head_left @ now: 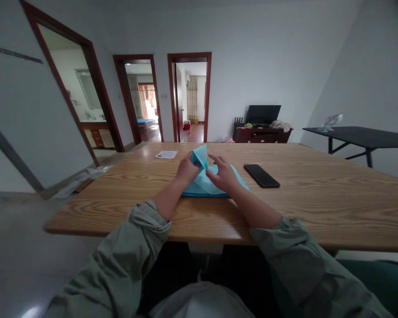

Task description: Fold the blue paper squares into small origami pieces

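A folded piece of light-blue paper (200, 153) stands up out of my left hand (187, 168), whose fingers are closed around its lower part. Close on the right is my right hand (223, 173), its fingers bent and spread apart. Its thumb tip is by the folded paper; whether it touches cannot be made out. Beneath both hands, a stack of blue paper sheets (212, 187) lies flat on the wooden table (146, 185). My hands cover part of that stack.
A black smartphone (261, 175) lies right of the sheets. Farther back on the left is a small white printed card (166, 154). Beyond the table stand a black side table (361, 134) at right and a low cabinet (262, 135) bearing a television (263, 115).
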Demonstrator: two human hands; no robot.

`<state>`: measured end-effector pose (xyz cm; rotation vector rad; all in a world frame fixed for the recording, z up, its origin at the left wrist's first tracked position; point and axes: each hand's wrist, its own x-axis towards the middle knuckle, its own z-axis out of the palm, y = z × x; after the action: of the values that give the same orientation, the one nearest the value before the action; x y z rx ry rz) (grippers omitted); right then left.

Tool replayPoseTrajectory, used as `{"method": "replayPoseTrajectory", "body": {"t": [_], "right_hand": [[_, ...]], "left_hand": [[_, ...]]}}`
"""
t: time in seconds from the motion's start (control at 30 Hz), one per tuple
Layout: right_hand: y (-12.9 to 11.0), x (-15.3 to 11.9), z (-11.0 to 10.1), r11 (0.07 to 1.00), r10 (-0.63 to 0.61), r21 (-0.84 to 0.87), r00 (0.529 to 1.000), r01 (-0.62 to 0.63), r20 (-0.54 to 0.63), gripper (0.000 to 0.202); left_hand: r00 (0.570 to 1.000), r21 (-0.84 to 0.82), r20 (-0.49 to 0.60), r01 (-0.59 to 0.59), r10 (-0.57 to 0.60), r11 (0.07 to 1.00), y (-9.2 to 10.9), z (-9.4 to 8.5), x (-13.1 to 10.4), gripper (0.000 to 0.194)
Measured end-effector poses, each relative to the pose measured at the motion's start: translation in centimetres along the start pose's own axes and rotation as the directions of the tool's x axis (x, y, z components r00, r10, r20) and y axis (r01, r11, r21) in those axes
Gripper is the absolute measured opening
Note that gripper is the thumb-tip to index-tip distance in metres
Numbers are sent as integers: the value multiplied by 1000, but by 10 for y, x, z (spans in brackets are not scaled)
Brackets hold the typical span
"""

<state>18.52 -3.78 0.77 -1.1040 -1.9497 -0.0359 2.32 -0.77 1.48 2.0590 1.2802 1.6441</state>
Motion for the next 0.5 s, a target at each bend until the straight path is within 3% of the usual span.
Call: {"method": "replayPoseTrajectory", "body": {"t": [0.17,0.33,0.5], "right_hand": [[-18,-1,4,978,58,-204,998,-49,36,61],[-15,4,1,911,230,-349,973,-220,-13,42],[-11,6,-2,834,332,-471,943,-287,13,36]], "left_hand": [[1000,141,-15,-14,17,990,8,7,-4,18],[997,161,63,-63,54,985,13,15,-9,30],[991,170,99,-101,85,980,15,20,-12,46]]}}
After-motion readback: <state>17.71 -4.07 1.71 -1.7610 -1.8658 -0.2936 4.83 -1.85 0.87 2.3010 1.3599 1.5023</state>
